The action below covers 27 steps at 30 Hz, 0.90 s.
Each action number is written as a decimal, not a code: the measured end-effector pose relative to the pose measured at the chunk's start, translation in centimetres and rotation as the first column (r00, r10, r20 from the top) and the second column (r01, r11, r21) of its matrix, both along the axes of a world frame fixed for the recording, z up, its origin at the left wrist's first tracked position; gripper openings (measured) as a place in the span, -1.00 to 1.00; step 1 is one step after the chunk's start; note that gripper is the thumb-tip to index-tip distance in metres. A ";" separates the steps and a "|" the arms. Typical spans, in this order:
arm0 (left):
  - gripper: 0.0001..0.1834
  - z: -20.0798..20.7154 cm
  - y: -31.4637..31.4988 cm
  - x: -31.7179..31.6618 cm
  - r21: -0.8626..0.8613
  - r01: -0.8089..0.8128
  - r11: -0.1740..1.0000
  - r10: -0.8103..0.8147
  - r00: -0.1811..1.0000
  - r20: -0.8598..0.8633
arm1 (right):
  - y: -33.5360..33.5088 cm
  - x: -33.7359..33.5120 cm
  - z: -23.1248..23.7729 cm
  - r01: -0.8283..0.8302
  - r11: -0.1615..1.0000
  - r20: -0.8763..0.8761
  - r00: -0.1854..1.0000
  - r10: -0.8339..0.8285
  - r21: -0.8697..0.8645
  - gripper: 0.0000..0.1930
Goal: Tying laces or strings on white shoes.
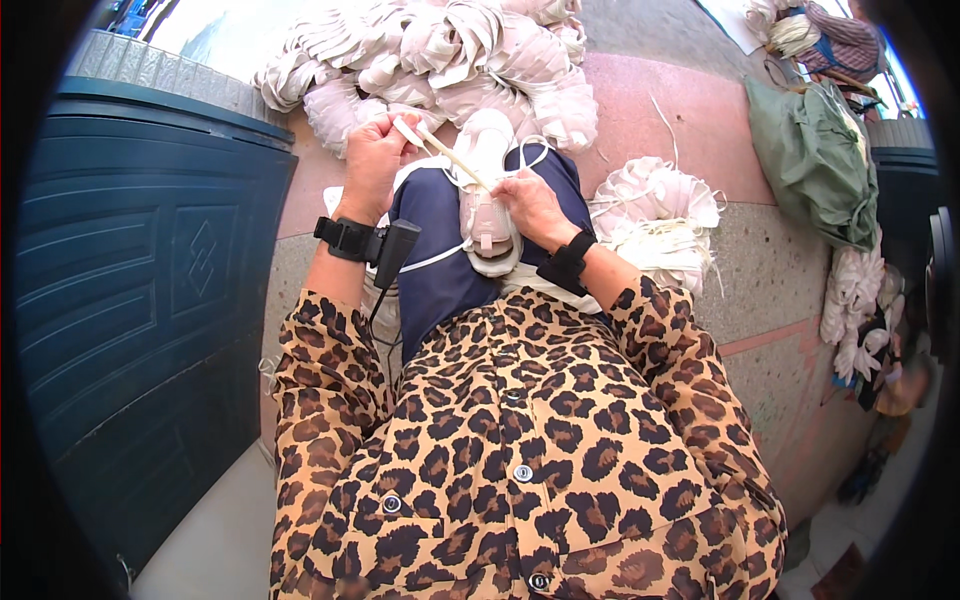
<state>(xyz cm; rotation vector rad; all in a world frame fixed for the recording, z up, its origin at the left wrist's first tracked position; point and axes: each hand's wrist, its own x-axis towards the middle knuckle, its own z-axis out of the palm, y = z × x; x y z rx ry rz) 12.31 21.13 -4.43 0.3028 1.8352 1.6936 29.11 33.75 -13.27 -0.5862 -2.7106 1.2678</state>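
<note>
A white and pale pink shoe (488, 215) rests between my thighs, its toe pointing away from me. A cream shoelace (452, 157) runs in a slant across it, stretched between my two hands. My left hand (372, 165) is raised left of the toe, with thumb and fingers pinched on the lace's upper part. Lower and closer to the shoe, my right hand (535, 207) pinches the lace by the shoe's right side. Loose loops of white lace hang near the toe. The fingertips partly cover where the lace meets the shoe.
Beyond my knees lies a big heap of whitish-pink shoe pieces (450, 60). Another pile (655, 205) with cream laces sits by my right thigh. A dark blue panelled door (140, 280) stands close on my left. A green cloth sack (812, 160) is at far right.
</note>
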 end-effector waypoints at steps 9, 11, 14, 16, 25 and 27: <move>-0.80 0.0 0.3 0.1 0.039 -0.002 0.999 0.003 1.000 -0.008 | -0.6 -0.1 -0.1 0.082 0.989 0.119 0.991 -0.068 -0.122 -0.85; -0.80 0.1 0.3 0.2 0.020 -0.012 1.000 0.012 1.000 -0.009 | -0.5 0.1 -0.1 0.095 0.991 0.122 0.989 -0.083 -0.093 -0.84; -0.80 0.0 0.4 0.1 0.014 -0.025 1.000 0.025 1.000 -0.002 | -0.5 0.3 -0.1 0.084 0.991 0.084 0.994 -0.075 -0.102 -0.83; -0.80 -0.1 0.6 0.1 0.026 -0.028 0.999 0.027 1.000 0.003 | -0.7 -0.2 0.1 0.095 0.991 0.142 0.986 -0.081 -0.094 -0.83; -0.73 -6.0 -0.9 1.6 -0.375 0.099 0.922 -0.327 0.719 -0.613 | -0.8 -1.0 -1.1 0.126 0.986 0.013 0.992 -0.125 -0.113 -0.85; -0.74 -7.0 -1.5 3.4 -0.387 0.125 0.913 -0.340 0.759 -0.556 | -0.7 -1.5 -0.4 0.083 0.989 0.038 0.996 -0.079 -0.118 -0.85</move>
